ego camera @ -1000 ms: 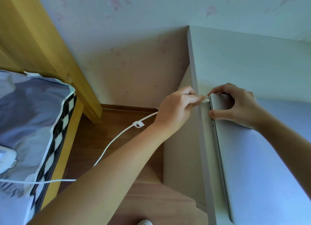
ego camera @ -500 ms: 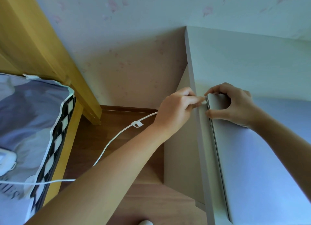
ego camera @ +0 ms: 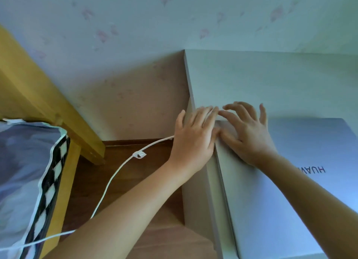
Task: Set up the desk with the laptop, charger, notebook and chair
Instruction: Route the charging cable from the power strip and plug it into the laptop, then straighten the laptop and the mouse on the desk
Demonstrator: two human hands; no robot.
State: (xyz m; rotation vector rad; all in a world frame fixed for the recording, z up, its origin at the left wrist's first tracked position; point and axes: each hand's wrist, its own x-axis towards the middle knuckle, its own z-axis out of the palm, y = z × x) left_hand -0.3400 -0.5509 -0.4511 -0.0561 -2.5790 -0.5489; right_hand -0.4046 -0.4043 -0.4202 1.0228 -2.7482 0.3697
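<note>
A closed silver laptop (ego camera: 290, 181) lies flat on the white desk (ego camera: 261, 80), its left edge along the desk's left side. My right hand (ego camera: 246, 131) rests flat on the laptop's far left corner with fingers spread. My left hand (ego camera: 195, 134) is beside it at the desk's edge, fingers extended and holding nothing I can see. The white charger cable (ego camera: 116, 173) runs from under my left hand down over the floor to the bed; its plug end is hidden by my hands. No notebook or chair is in view.
A bed with a yellow wooden frame (ego camera: 38, 96) and grey bedding with a checkered trim (ego camera: 25, 171) stands on the left. Brown wooden floor (ego camera: 124, 181) fills the gap between bed and desk. A papered wall (ego camera: 174, 22) rises behind.
Both hands have released their pinch at the laptop's corner and now lie open and flat. The view has shifted so more of the laptop lid shows.
</note>
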